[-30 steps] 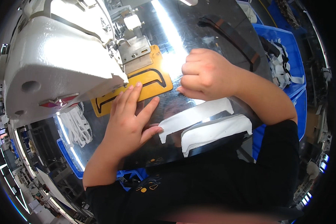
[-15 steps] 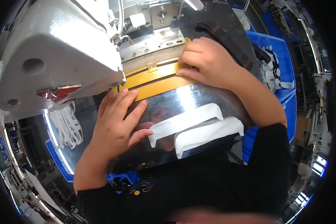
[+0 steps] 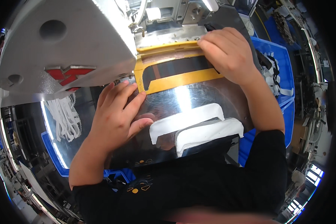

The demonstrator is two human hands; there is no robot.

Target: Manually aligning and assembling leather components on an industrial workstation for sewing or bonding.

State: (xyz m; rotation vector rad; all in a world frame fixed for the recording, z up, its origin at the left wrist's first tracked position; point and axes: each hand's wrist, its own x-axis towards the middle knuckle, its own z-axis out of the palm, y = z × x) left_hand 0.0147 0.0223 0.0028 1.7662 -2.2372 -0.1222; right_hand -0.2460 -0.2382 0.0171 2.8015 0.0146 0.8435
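A yellow sewing template (image 3: pixel 183 80) with a long cutout lies on the shiny metal table beside the sewing machine head. Its upper flap (image 3: pixel 168 47) stands raised along the far side, and my right hand (image 3: pixel 229 54) is closed on that flap's right end. My left hand (image 3: pixel 117 108) rests flat with its fingers stretched out, the tips by the template's near left corner. Nearer to me lie a white curved fabric piece (image 3: pixel 188 118) and, overlapping it, a small stack of similar white pieces (image 3: pixel 211 135).
The big white machine head (image 3: pixel 63 48) fills the upper left. A metal bracket (image 3: pixel 168 36) sits behind the template. White strips (image 3: pixel 65 119) hang at the left, over a blue bin (image 3: pixel 52 155). At the right stands another blue bin (image 3: pixel 283 52) with white and black pieces.
The template's flap has been lifted away from me by my right hand, which moved up and right, uncovering the cutout. The machine head appears farther right relative to the table. My left hand has barely moved.
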